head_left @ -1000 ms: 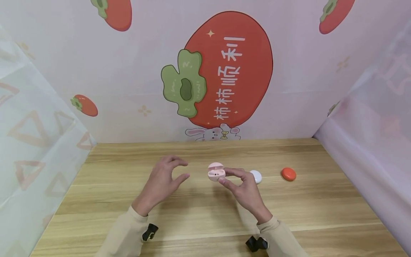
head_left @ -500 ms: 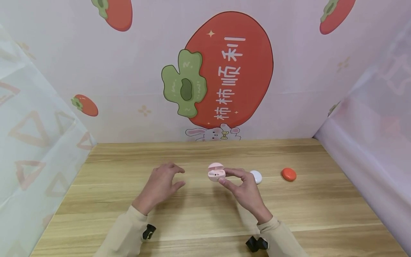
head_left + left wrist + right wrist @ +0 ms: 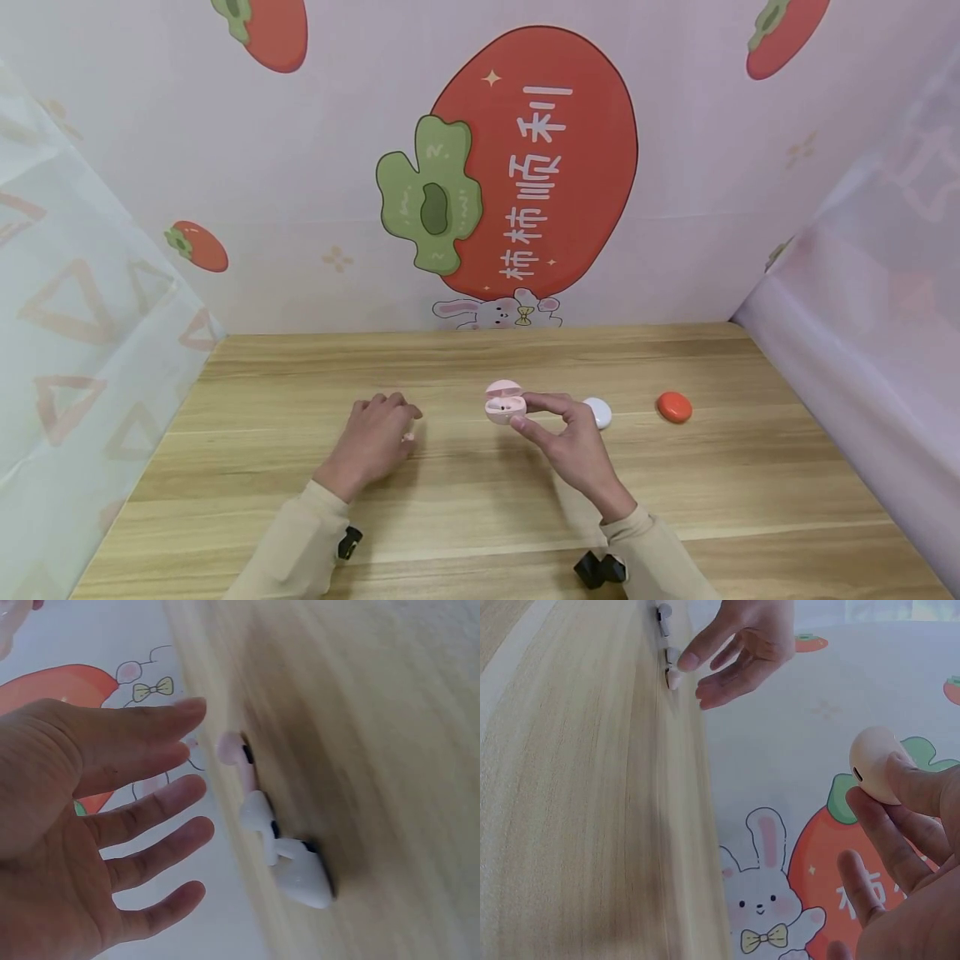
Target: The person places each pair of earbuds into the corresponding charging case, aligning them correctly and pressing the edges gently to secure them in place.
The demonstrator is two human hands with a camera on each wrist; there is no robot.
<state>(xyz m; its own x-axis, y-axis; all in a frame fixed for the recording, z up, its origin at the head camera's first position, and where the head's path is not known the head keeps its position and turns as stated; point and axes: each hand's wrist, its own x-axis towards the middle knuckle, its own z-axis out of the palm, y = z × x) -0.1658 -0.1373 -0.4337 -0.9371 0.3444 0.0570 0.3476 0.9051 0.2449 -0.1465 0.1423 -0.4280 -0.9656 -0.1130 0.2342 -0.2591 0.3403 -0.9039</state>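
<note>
Between thumb and fingers, my right hand (image 3: 573, 442) pinches a small pink earbud case (image 3: 506, 408), held above the table with its lid raised. A dark spot shows in its pale inside. In the right wrist view the rounded back of the case (image 3: 876, 761) faces the camera. My left hand (image 3: 372, 442) hovers low over the table to the left, fingers spread and slightly bent. Just off its fingertips, in the left wrist view, lie a pink earbud (image 3: 234, 752) and two white earbuds (image 3: 259, 814) in a row. The left hand mostly hides these in the head view.
Behind the right hand a white round case (image 3: 598, 412) lies on the wooden table (image 3: 465, 533), partly covered by that hand. Farther right sits a red-orange round case (image 3: 675, 407). Printed cloth (image 3: 300, 167) stands along the back and both sides of the table.
My left hand has drawn back toward me and lowered to the earbuds, with one pale earbud now showing by its thumb. The right hand and pink case have stayed put.
</note>
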